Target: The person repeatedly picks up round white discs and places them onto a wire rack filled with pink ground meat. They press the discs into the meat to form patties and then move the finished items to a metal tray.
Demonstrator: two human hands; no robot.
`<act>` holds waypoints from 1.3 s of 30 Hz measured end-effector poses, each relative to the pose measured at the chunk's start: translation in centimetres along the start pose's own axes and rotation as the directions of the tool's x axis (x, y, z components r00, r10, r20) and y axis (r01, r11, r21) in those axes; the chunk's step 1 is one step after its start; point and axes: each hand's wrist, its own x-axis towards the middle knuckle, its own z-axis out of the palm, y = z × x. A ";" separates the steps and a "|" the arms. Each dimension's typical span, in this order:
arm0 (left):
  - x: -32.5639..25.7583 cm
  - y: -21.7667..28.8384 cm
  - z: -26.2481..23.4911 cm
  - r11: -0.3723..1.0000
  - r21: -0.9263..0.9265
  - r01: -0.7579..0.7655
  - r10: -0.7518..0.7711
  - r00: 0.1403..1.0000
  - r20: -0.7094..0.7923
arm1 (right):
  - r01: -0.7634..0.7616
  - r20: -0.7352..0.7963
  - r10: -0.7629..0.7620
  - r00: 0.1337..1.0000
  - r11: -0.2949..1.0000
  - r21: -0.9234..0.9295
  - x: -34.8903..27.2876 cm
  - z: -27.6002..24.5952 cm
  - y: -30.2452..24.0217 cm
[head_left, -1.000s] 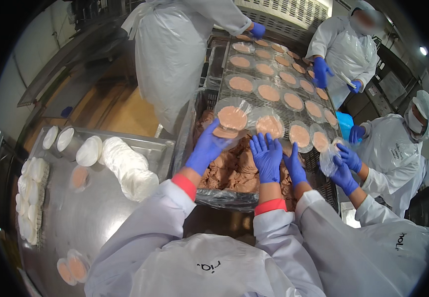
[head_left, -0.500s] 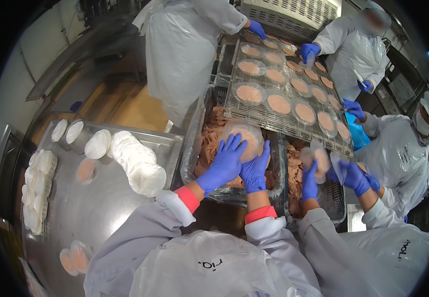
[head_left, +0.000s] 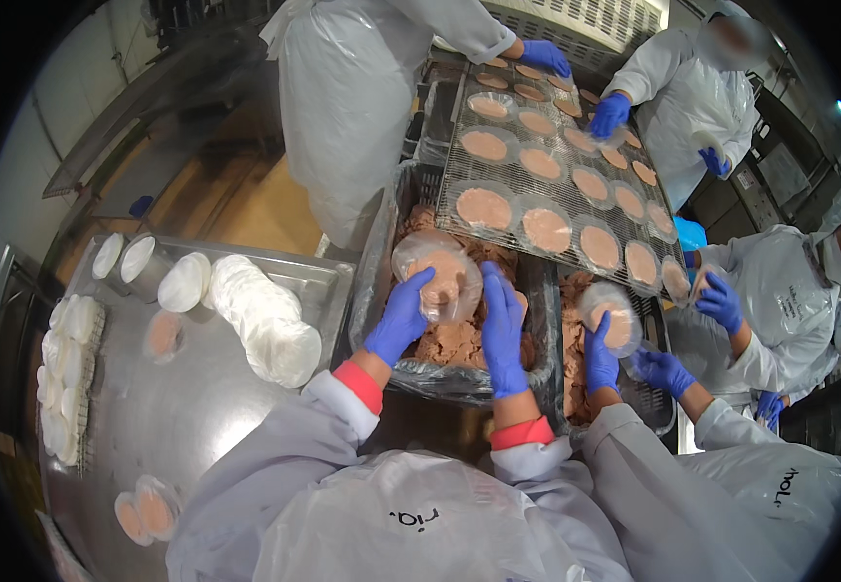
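My left hand (head_left: 403, 315), in a blue glove, grips the edge of a round, flat meat patty (head_left: 440, 276) with clear film discs around it. The film sticks out past the meat on both sides. Just right of the patty, my right hand (head_left: 504, 335) is turned edge-on, its fingers stretched out. Nothing plainly shows in its grip, though its palm side is partly hidden. Both hands are above a dark, plastic-lined crate (head_left: 367, 320) of minced meat (head_left: 454, 344).
Ahead, a wire mesh conveyor (head_left: 507, 179) carries rows of patties. On the left, a steel table (head_left: 197, 388) bears white disc stacks (head_left: 255, 315) and a few patties. At my right, a co-worker's gloved hand (head_left: 602, 359) holds another patty over a second crate (head_left: 658, 403). Others stand around the conveyor.
My left hand has moved down and left, taking the patty off to the left over the crate. My right hand, earlier against the patty, now stands apart at its right.
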 end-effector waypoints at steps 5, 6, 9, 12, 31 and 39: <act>4.2 0.6 0.9 0.980 -0.150 0.130 -0.087 0.960 0.267 | 0.236 0.097 -0.452 0.887 0.262 -0.936 5.4 -4.1 -0.7; 4.8 0.9 2.5 0.980 -0.162 0.114 -0.070 0.965 0.254 | 0.225 0.146 -0.396 0.907 0.160 -0.961 6.3 -5.0 0.6; 5.5 0.8 5.9 0.989 -0.142 0.038 -0.008 0.978 0.207 | 0.281 0.215 -0.321 0.922 0.178 -0.943 8.1 -7.8 2.7; 6.1 -0.2 3.4 0.996 -0.006 -0.086 0.086 0.989 0.119 | 0.198 0.068 -0.277 0.959 0.476 -0.857 8.8 -9.7 4.1; -35.5 10.2 -22.0 0.408 -0.133 -0.903 0.572 0.366 -0.734 | -0.965 0.820 0.530 0.217 0.245 0.097 -12.0 17.5 -1.9; -11.0 11.1 -11.5 0.935 -0.101 -0.339 0.279 0.882 -0.379 | -0.694 0.327 0.628 0.706 0.523 0.495 -6.1 9.0 3.2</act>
